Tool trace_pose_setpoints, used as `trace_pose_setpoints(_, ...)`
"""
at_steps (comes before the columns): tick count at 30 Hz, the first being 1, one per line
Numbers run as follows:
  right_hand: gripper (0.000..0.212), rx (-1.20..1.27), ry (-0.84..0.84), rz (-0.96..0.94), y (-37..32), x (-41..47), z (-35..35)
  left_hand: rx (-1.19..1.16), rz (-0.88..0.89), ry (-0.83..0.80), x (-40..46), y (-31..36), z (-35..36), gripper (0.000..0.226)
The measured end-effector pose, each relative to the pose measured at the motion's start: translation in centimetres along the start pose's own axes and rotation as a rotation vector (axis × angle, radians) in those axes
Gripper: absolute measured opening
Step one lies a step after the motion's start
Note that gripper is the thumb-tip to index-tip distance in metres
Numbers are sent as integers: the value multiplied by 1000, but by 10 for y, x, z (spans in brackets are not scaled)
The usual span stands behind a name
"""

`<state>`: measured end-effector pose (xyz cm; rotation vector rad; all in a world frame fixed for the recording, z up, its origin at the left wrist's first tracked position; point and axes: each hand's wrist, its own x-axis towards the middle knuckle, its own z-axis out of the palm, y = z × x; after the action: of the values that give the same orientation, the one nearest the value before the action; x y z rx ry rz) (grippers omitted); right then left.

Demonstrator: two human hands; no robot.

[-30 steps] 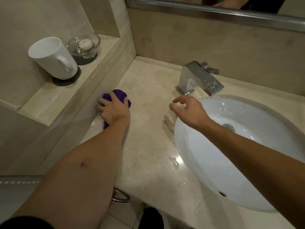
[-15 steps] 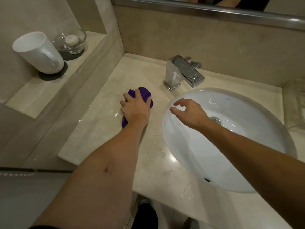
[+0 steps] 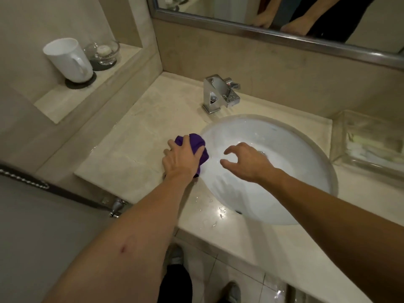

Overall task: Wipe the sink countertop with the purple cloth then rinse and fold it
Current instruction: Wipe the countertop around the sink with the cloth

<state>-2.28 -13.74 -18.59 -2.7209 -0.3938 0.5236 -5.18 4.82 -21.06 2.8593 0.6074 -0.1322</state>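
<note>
My left hand [image 3: 181,158] presses the bunched purple cloth [image 3: 197,142] onto the beige marble countertop [image 3: 135,149], right at the left rim of the white oval sink basin [image 3: 284,149]. Its fingers curl over the top of the cloth. My right hand [image 3: 247,160] hovers over the basin with loosely curled fingers and holds nothing. Water drops lie on the counter near the front edge.
A chrome faucet [image 3: 218,95] stands behind the basin. On the raised ledge at the left sit a white mug [image 3: 67,60] and a glass soap dish [image 3: 102,51]. A clear glass tray [image 3: 369,141] is at the right. A mirror [image 3: 284,9] hangs above.
My left hand has slid the cloth to the right, from beside the left ledge wall across the counter to the basin's rim. My right hand moved from the rim to above the bowl.
</note>
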Motion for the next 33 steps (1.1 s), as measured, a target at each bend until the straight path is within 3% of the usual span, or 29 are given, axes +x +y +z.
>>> trace_pose_setpoints(6, 47, 167, -12, 0, -10, -32, 1, 73, -182, 30, -29, -55, -11, 62)
trace_pose_setpoints(10, 46, 208, -20, 22, -5, -48, 12, -12, -333, 12, -42, -71, 9, 67)
trace_pose_setpoints(16, 47, 316, 35, 173, 17, -62, 22, -77, -359, 69, -64, -35, 26, 66)
trace_pose_setpoints(26, 49, 257, 98, 149, 64, -78, 1, -214, -280, -64, -82, 90, 41, 63)
trace_pose_setpoints(31, 52, 263, 75, 79, 81, -87, -21, -210, -322, -26, -99, 88, 29, 66)
trace_pose_setpoints(33, 63, 282, 57, 54, 81, -94, -27, -208, -372, 8, -111, 73, 21, 67)
